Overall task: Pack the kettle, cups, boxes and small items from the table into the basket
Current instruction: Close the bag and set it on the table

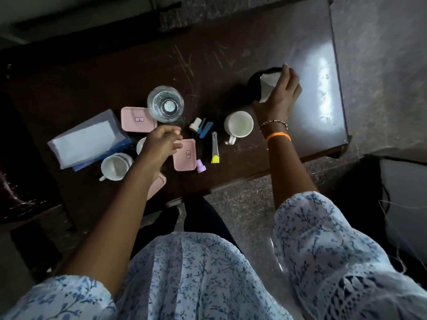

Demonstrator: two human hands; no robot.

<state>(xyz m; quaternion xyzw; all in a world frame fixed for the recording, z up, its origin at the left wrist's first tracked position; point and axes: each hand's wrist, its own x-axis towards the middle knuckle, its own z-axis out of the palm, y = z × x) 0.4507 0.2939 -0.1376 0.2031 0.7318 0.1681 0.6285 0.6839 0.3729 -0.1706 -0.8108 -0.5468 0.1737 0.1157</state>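
Observation:
My right hand (283, 93) grips a round black container (254, 85) with a white piece (269, 85) at its top, far right of the dark table (92, 72). My left hand (160, 144) hovers, loosely curled and holding nothing, above two pink boxes (138, 119) (184, 155). A third pink box (158, 184) is partly hidden under my left forearm. One white cup (239, 124) stands near my right wrist and another white cup (114, 167) lies left of my left arm. A clear glass (165, 103) stands behind the boxes.
Small items lie between the hands: blue clips (204, 130), a small white roll (196, 124), a metal tool with a yellow tip (215, 147) and a purple cap (201, 166). A plastic-wrapped white packet (85, 139) lies at the left. A dark-edged white object (399, 192) sits right of the table on the floor.

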